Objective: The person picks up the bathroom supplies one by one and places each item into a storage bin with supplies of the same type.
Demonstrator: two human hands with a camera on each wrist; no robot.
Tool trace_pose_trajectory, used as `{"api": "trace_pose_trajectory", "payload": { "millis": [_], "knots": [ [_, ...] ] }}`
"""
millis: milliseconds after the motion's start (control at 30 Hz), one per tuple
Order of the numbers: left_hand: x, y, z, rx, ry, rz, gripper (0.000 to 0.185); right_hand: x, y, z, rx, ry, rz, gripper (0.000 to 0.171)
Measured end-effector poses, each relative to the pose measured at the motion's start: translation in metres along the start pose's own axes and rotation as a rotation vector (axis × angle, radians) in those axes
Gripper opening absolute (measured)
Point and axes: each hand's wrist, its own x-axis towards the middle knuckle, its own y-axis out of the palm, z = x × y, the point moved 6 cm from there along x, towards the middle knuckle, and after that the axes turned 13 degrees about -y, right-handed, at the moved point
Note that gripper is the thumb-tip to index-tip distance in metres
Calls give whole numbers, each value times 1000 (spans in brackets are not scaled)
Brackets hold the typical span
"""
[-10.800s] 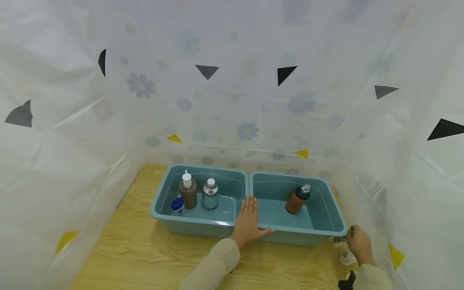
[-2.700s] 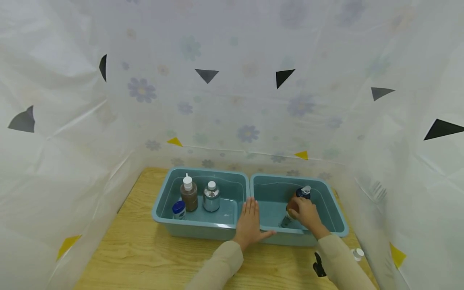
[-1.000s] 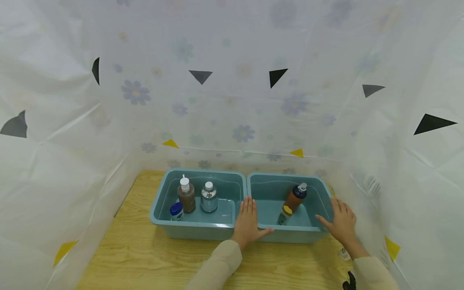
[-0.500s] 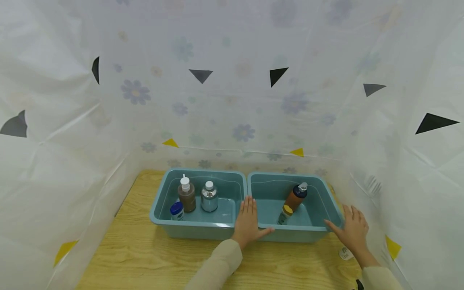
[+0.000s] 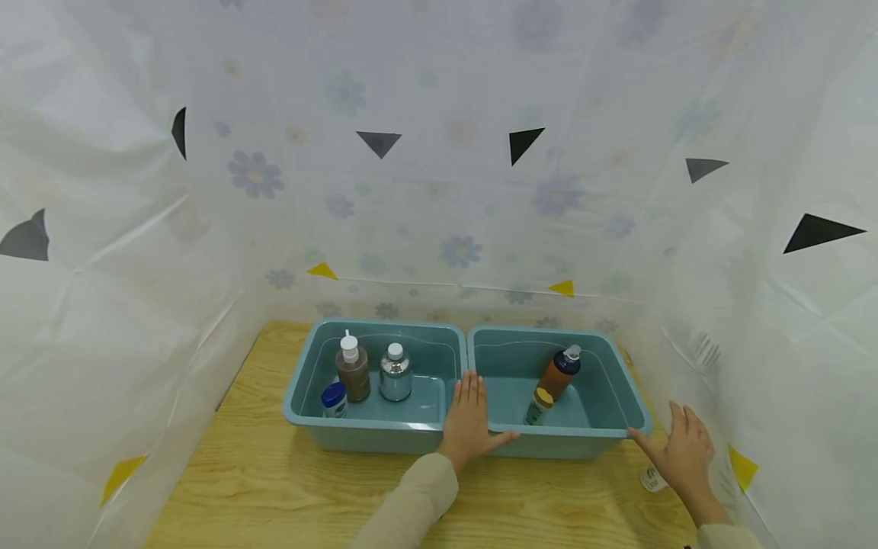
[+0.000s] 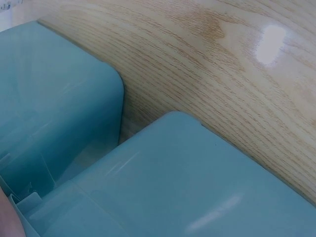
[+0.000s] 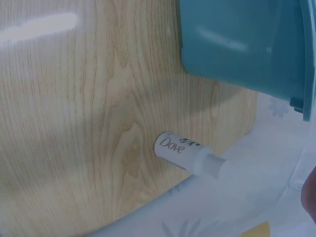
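My left hand (image 5: 469, 419) rests, fingers straight, across the meeting rims of two teal plastic bins, a left bin (image 5: 380, 438) and a right bin (image 5: 549, 447). Near the right bin's front corner, my right hand (image 5: 682, 459) hovers with fingers spread, holding nothing. Partly behind it is a white Dove bottle (image 5: 653, 479); the right wrist view shows this bottle (image 7: 180, 150) upright on the table with its pale cap on. Inside the right bin are an orange-brown bottle (image 5: 554, 380) with a dark blue top and a small bottle (image 5: 536, 412) with a yellow cap, close together.
The left bin holds a brown bottle (image 5: 354, 379) with a white nozzle cap, a clear bottle (image 5: 396, 381) with a white cap and a small blue-lidded container (image 5: 334, 402). Plastic sheeting (image 5: 439, 198) walls in the wooden table (image 5: 274, 488) at the back and sides.
The right hand put the small yellow-capped bottle into the right bin and let go. It then moved right and toward me, beside the Dove bottle. The left hand has stayed put.
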Motion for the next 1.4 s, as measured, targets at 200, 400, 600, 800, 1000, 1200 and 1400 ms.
{"api": "trace_pose_trajectory", "payload": {
  "millis": [200,400,600,800,1000,1200,1400],
  "knots": [
    [0,2,1,-8,-4,25,111,-9,0,-6,14,49,18,92],
    [0,2,0,-18,-6,15,110,-20,-1,-11,19,76,42,98],
    [0,0,1,-28,-7,-1,109,-25,3,-16,-9,68,111,103],
    [0,0,1,-34,-10,4,110,-31,12,-20,-33,44,143,104],
    [0,3,0,-22,-8,-17,110,-35,20,-22,-61,-1,141,93],
    [0,4,0,-26,-9,-12,110,-40,26,-26,-60,35,201,83],
    [0,3,0,-11,-3,-26,109,-43,30,-31,-47,96,237,76]
  ]
}}
